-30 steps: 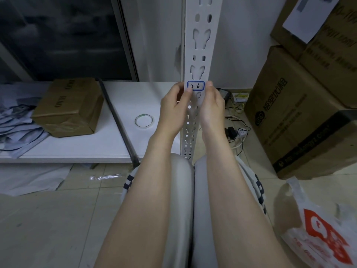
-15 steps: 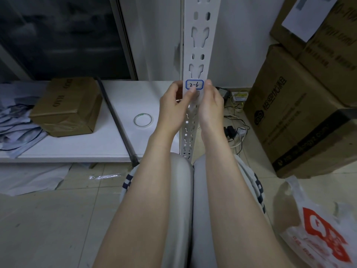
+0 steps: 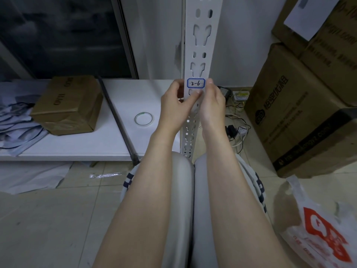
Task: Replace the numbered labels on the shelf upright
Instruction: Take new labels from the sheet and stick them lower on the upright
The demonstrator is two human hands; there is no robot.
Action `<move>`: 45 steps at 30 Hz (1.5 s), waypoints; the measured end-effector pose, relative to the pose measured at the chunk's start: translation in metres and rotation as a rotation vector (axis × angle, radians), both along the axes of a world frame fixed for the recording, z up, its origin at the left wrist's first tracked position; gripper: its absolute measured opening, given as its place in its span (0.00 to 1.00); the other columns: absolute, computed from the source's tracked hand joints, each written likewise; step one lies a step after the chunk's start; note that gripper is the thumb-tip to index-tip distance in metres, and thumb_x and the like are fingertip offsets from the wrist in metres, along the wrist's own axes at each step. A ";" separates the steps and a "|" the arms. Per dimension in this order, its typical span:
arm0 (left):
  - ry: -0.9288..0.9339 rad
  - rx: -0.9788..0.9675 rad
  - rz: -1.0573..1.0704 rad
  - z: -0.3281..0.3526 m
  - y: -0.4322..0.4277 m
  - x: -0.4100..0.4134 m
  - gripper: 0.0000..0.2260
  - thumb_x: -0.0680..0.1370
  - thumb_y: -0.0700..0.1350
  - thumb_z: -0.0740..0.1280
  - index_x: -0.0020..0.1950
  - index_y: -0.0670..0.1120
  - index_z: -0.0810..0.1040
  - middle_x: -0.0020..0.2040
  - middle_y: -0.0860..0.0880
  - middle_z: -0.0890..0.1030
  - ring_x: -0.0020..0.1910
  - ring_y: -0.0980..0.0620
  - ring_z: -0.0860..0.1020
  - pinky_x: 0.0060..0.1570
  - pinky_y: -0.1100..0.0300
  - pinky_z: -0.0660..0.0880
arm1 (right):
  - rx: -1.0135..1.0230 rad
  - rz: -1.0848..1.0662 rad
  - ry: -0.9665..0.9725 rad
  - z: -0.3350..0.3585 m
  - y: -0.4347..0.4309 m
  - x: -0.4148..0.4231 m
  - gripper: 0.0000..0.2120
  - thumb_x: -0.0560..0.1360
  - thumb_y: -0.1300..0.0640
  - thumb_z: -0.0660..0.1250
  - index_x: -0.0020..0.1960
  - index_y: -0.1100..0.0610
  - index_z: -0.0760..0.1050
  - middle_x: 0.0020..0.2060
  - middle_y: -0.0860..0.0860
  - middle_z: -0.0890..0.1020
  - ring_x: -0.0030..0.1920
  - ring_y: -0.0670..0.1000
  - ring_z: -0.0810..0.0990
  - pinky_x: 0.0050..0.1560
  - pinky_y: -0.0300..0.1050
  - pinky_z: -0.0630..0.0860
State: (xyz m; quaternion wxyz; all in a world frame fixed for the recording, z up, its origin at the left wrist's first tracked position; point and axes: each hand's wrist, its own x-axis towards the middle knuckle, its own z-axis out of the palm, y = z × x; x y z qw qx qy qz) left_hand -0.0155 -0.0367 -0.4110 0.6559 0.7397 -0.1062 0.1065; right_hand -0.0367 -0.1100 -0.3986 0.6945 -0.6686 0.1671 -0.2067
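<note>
Left grip, right grip beside label

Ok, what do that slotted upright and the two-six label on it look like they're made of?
The upright looks like painted sheet metal: smooth white finish, cleanly punched slots. The label is probably a paper sticker: matte white, blue printed border, handwritten ink, though thin film can't be ruled out.
</note>
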 end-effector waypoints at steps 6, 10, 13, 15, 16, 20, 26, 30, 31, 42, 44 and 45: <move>0.002 0.003 0.049 0.000 -0.003 0.001 0.08 0.75 0.43 0.73 0.51 0.45 0.77 0.42 0.58 0.81 0.37 0.68 0.77 0.39 0.73 0.72 | 0.001 -0.008 0.003 -0.003 0.000 0.003 0.22 0.72 0.38 0.54 0.44 0.52 0.79 0.45 0.52 0.85 0.51 0.55 0.82 0.60 0.61 0.75; 0.005 0.017 0.076 0.002 -0.005 0.000 0.07 0.76 0.45 0.73 0.50 0.45 0.78 0.40 0.59 0.80 0.34 0.69 0.76 0.37 0.75 0.69 | 0.008 -0.003 -0.004 -0.004 0.000 0.003 0.21 0.72 0.39 0.55 0.43 0.53 0.79 0.45 0.52 0.85 0.51 0.55 0.82 0.60 0.61 0.75; 0.006 0.010 0.081 0.002 -0.006 0.000 0.07 0.76 0.45 0.72 0.51 0.44 0.78 0.39 0.58 0.80 0.34 0.68 0.75 0.37 0.74 0.69 | 0.017 -0.001 -0.012 -0.003 -0.001 0.003 0.20 0.73 0.40 0.54 0.44 0.51 0.80 0.46 0.51 0.85 0.52 0.53 0.82 0.61 0.59 0.75; -0.003 0.054 0.096 0.002 -0.007 0.000 0.09 0.74 0.45 0.74 0.51 0.46 0.78 0.40 0.59 0.80 0.35 0.69 0.76 0.38 0.74 0.71 | 0.021 -0.007 -0.016 -0.004 -0.001 0.003 0.20 0.73 0.40 0.55 0.43 0.52 0.79 0.45 0.51 0.85 0.51 0.54 0.82 0.61 0.60 0.75; -0.007 0.083 0.107 0.002 -0.008 0.000 0.10 0.73 0.45 0.74 0.51 0.47 0.77 0.40 0.60 0.79 0.36 0.69 0.76 0.38 0.74 0.71 | 0.022 -0.011 -0.015 -0.004 0.000 0.003 0.19 0.73 0.40 0.55 0.42 0.52 0.79 0.45 0.51 0.85 0.51 0.54 0.83 0.60 0.60 0.76; -0.011 0.072 0.097 0.002 -0.007 0.001 0.08 0.75 0.46 0.73 0.51 0.47 0.77 0.40 0.60 0.80 0.36 0.69 0.76 0.39 0.74 0.71 | 0.021 0.004 -0.020 -0.004 0.000 0.002 0.17 0.75 0.42 0.55 0.42 0.49 0.78 0.45 0.49 0.85 0.52 0.52 0.83 0.62 0.59 0.75; -0.018 0.099 0.153 0.003 -0.012 0.001 0.12 0.74 0.49 0.73 0.50 0.43 0.79 0.37 0.59 0.79 0.34 0.68 0.75 0.36 0.72 0.69 | 0.021 0.000 -0.013 -0.003 0.000 0.003 0.18 0.73 0.40 0.55 0.42 0.50 0.79 0.45 0.49 0.86 0.52 0.52 0.83 0.61 0.59 0.75; -0.011 0.053 0.111 0.001 -0.008 0.001 0.11 0.77 0.50 0.70 0.50 0.42 0.79 0.39 0.55 0.80 0.36 0.58 0.76 0.39 0.63 0.74 | 0.016 0.013 -0.013 -0.006 0.000 0.004 0.24 0.68 0.34 0.54 0.41 0.50 0.79 0.45 0.51 0.85 0.52 0.53 0.83 0.62 0.61 0.75; -0.011 0.059 0.120 0.001 -0.009 0.001 0.11 0.77 0.50 0.70 0.49 0.42 0.79 0.37 0.55 0.80 0.35 0.59 0.75 0.37 0.65 0.72 | 0.011 0.010 -0.013 -0.006 0.000 0.004 0.24 0.67 0.32 0.54 0.40 0.50 0.79 0.45 0.51 0.85 0.52 0.54 0.83 0.61 0.61 0.75; -0.017 0.118 0.186 0.006 -0.014 0.000 0.13 0.76 0.50 0.70 0.45 0.40 0.76 0.32 0.56 0.76 0.31 0.63 0.72 0.32 0.70 0.67 | 0.025 0.001 -0.024 -0.002 -0.001 0.001 0.20 0.77 0.43 0.53 0.38 0.50 0.78 0.44 0.49 0.85 0.52 0.53 0.82 0.63 0.60 0.74; -0.005 0.138 0.220 0.008 -0.017 0.000 0.15 0.75 0.52 0.70 0.44 0.41 0.76 0.31 0.56 0.75 0.30 0.61 0.72 0.31 0.67 0.67 | 0.009 -0.007 -0.006 -0.001 0.000 0.001 0.21 0.75 0.40 0.52 0.40 0.51 0.79 0.46 0.51 0.85 0.53 0.54 0.82 0.62 0.60 0.74; -0.001 0.145 0.232 0.009 -0.019 -0.001 0.16 0.74 0.54 0.71 0.44 0.41 0.76 0.32 0.56 0.75 0.30 0.61 0.72 0.31 0.65 0.68 | 0.007 -0.010 -0.003 -0.001 0.000 0.001 0.22 0.75 0.40 0.51 0.41 0.50 0.79 0.47 0.51 0.85 0.53 0.54 0.82 0.62 0.60 0.74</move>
